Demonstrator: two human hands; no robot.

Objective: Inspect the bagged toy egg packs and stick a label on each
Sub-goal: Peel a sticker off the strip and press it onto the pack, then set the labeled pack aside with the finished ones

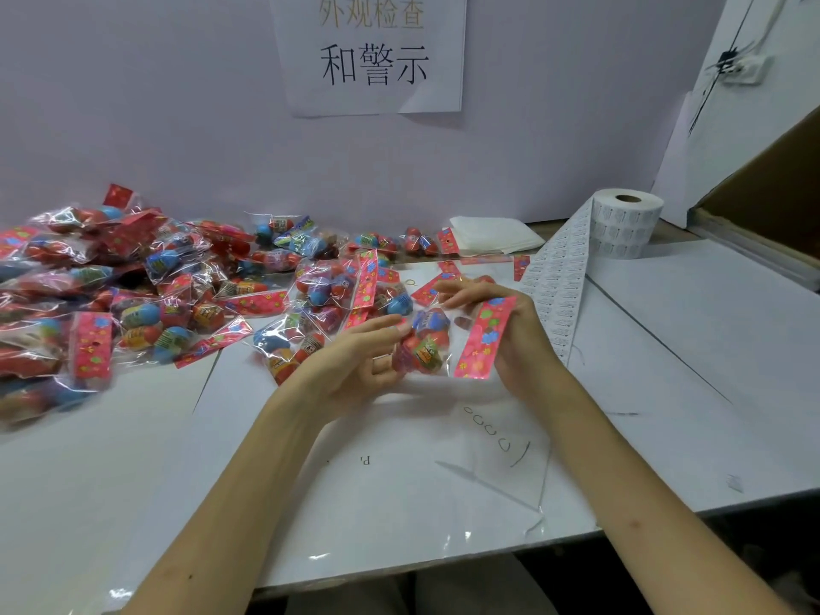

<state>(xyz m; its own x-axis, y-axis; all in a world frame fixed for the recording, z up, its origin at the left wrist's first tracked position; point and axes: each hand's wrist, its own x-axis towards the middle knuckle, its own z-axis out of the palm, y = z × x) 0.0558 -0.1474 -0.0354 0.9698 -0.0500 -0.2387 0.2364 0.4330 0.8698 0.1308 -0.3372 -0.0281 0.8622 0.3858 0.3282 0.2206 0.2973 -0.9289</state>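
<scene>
Holding one egg pack (427,344) up betw. both hands, just above the bench (665,348). Right hand (517,337) has a pinch grip on the pink header card (486,337), thumb in front, fingers behind. Left hand (359,364) pinches the bag's opposite edge. Header's long axis slants, far end to the right. Label strip (557,277) trails from the roll (625,224) just beside the right hand, so prob. that hand fetches the label. Pile of packs (133,277) lies left; flat white bench w/ room near the front.
</scene>
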